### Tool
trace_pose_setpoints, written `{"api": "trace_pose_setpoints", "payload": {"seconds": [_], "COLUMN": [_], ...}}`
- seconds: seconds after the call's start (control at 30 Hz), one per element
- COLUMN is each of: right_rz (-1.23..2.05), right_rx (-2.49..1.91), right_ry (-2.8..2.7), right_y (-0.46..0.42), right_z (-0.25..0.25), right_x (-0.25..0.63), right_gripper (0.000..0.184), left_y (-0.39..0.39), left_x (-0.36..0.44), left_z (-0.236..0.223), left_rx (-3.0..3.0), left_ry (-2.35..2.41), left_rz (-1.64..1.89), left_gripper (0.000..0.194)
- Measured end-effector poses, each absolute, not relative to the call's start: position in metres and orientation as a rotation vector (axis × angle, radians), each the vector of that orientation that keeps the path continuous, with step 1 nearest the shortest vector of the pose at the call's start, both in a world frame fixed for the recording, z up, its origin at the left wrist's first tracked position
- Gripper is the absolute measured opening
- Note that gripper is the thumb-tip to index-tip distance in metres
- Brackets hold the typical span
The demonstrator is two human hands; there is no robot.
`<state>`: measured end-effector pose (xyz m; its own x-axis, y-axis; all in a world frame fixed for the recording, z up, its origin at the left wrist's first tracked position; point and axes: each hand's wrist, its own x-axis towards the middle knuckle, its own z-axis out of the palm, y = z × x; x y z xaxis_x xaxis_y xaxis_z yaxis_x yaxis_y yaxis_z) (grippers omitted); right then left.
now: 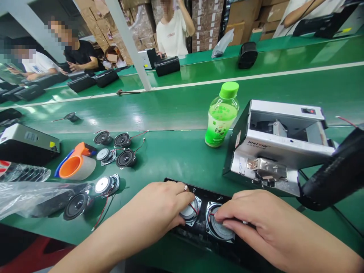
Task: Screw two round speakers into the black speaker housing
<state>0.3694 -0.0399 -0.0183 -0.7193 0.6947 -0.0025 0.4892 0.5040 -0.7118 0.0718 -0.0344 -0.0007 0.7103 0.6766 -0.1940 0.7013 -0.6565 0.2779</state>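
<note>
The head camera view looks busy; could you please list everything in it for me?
Loose speakers: seven, black and silver, left of the hands.
Mounted speakers: two, silver and black, in the panel.
Speaker panel: one, black, under the hands.
Tea bottle: one, green cap, behind the panel.
Open machine: one, silver, right.
Tape dispenser: one, orange, left.
Plastic bag: one, clear, left.
Black casings: several, far belt.
Co-workers: several, far side.
Left hand: on the left mounted speaker.
Right hand: on the right mounted speaker.

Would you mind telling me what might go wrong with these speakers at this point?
The right hand sits on a speaker, so pressing too hard could dent it. The thin red wires beside the left hand might also get pinched or tugged loose.
</note>
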Motion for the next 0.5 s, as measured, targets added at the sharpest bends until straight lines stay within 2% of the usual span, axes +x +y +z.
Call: {"api": "trace_pose_setpoints", "payload": {"seconds": [0.17, 0.5], "right_rz": [1.023, 0.913], "right_rx": [-0.964, -0.955], "right_ry": [-2.472, -2.507], "right_y": [-0.0384, -0.0404], "right_z": [-0.0185, -0.0219], "right_x": [0.3696, 0.3708], "right_gripper": [0.026, 0.027], "left_y": [-0.0356, -0.0333], "left_x": [0.0708, 0.0679], "left_z": [0.0002, -0.0052], "left_rx": [2.609, 2.572], "left_ry": [1.080, 1.077], "left_rz": [-0.135, -0.072], "left_gripper": [0.057, 0.051]}}
